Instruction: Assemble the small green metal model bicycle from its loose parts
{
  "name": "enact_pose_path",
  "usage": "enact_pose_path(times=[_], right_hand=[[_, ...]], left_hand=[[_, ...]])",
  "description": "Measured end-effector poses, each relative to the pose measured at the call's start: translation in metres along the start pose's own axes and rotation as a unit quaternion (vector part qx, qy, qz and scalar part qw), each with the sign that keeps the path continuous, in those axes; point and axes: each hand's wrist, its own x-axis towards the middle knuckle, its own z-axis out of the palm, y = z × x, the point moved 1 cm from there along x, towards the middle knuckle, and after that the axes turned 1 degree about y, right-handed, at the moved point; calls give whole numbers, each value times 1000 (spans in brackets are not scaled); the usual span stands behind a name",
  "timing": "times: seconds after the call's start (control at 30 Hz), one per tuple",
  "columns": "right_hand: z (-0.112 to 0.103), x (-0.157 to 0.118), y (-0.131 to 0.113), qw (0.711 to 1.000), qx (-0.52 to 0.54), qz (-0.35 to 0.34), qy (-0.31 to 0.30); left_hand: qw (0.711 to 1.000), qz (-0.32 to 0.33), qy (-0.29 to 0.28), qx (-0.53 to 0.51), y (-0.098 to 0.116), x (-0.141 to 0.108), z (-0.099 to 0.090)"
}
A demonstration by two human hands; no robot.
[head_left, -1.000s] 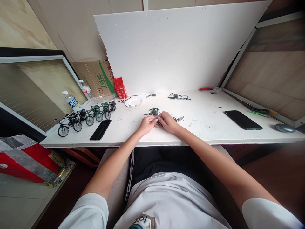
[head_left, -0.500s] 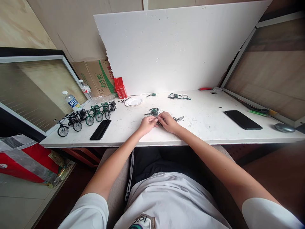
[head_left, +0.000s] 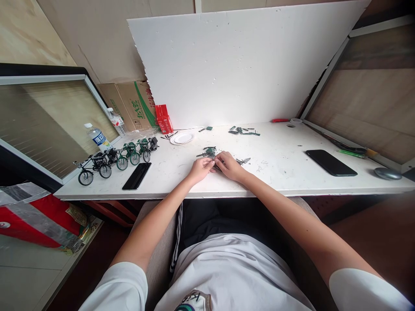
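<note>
Near the middle of the white table (head_left: pixel 279 179), my left hand (head_left: pixel 200 169) and my right hand (head_left: pixel 228 165) meet at the fingertips. Both are closed in a pinch, and what they hold is too small and hidden to name. Just behind the fingers lie dark green and black model parts (head_left: pixel 210 150). More small dark parts (head_left: pixel 244 161) lie to the right of my right hand. Farther back sits another group of green and black pieces (head_left: pixel 241 130), with a small green piece (head_left: pixel 209 128) to its left.
Several model bicycles (head_left: pixel 122 162) stand at the left, beside a black phone (head_left: pixel 136 176) and a bottle (head_left: pixel 98 137). White plates (head_left: pixel 182 138) and a red box (head_left: pixel 164 119) are at the back. Another phone (head_left: pixel 330 163) and a mouse (head_left: pixel 387 173) lie at the right.
</note>
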Motion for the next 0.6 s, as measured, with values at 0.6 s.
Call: enact_pose_path(times=[0.6], right_hand=[[-1, 0, -1, 1000, -5, 9, -5]], left_hand=[[1000, 5, -5, 1, -3, 1, -1]])
